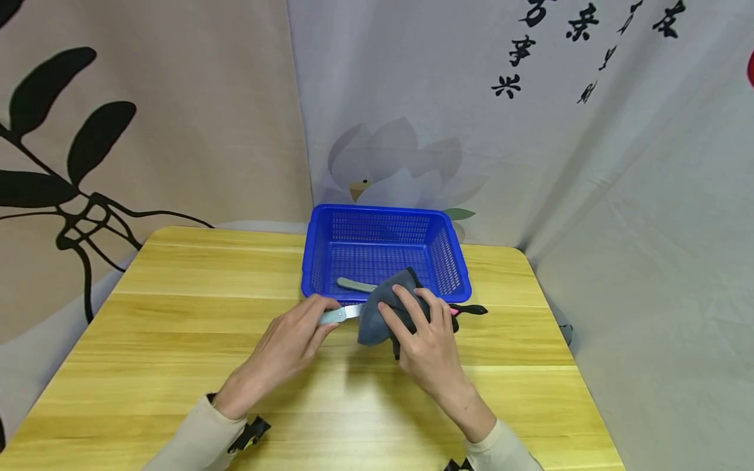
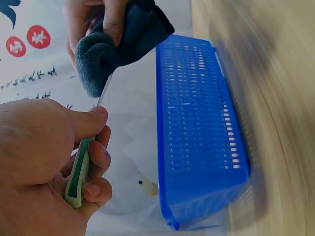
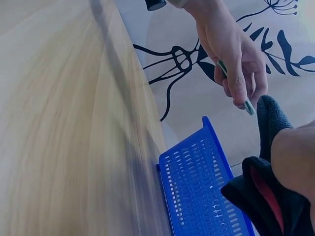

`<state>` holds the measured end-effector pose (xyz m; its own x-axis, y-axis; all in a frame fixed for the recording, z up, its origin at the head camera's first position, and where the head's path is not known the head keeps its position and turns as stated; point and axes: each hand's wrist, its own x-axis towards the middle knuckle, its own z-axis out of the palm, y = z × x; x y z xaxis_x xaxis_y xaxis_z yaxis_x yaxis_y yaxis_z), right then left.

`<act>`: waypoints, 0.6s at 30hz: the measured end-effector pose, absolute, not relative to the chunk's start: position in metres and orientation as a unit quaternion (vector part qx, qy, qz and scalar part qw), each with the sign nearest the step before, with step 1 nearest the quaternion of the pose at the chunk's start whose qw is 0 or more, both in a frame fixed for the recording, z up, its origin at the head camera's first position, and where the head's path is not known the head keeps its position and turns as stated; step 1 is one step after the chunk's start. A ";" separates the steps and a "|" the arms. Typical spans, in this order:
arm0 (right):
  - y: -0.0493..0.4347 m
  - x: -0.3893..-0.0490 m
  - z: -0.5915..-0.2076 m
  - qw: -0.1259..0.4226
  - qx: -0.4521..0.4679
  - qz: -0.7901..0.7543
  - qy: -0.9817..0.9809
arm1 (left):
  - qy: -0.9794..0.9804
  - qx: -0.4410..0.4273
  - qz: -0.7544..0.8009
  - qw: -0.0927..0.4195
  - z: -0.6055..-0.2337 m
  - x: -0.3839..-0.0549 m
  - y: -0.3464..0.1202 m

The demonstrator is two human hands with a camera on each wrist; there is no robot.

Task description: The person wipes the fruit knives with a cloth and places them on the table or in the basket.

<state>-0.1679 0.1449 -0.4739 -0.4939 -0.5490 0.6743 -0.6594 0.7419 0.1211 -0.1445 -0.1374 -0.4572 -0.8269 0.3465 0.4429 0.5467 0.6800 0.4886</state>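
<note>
My left hand (image 1: 288,337) grips the pale green handle of a knife (image 1: 333,316), with thumb and fingers curled round it. The slotted handle shows along my palm in the left wrist view. My right hand (image 1: 427,340) holds a folded dark grey-blue cloth (image 1: 377,318) that covers most of the blade; only a short bright stretch shows by the handle. In the right wrist view, a pinkish-red strip shows inside the cloth's folds (image 3: 266,194). Both hands are raised in front of the blue basket (image 1: 377,243), the cloth overlapping its near rim.
A pale green, handle-shaped item (image 1: 355,285) lies inside the basket, partly hidden by the cloth. A black tip with a bit of pink (image 1: 471,309) sticks out right of the cloth. The basket stands at the back of the wooden table (image 1: 200,327), before a printed curtain (image 1: 412,78).
</note>
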 end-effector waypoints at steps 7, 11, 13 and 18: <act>0.154 -0.172 -0.474 0.360 0.325 0.086 -0.870 | -0.903 -0.241 -0.316 0.162 -0.457 -0.143 -0.140; 0.162 -0.175 -0.471 0.365 0.308 0.109 -0.872 | -0.902 -0.238 -0.319 0.168 -0.457 -0.144 -0.142; 0.163 -0.175 -0.469 0.373 0.302 0.124 -0.868 | -0.903 -0.235 -0.317 0.171 -0.456 -0.144 -0.143; 0.156 -0.170 -0.467 0.391 0.322 0.141 -0.851 | -0.904 -0.235 -0.307 0.182 -0.456 -0.144 -0.142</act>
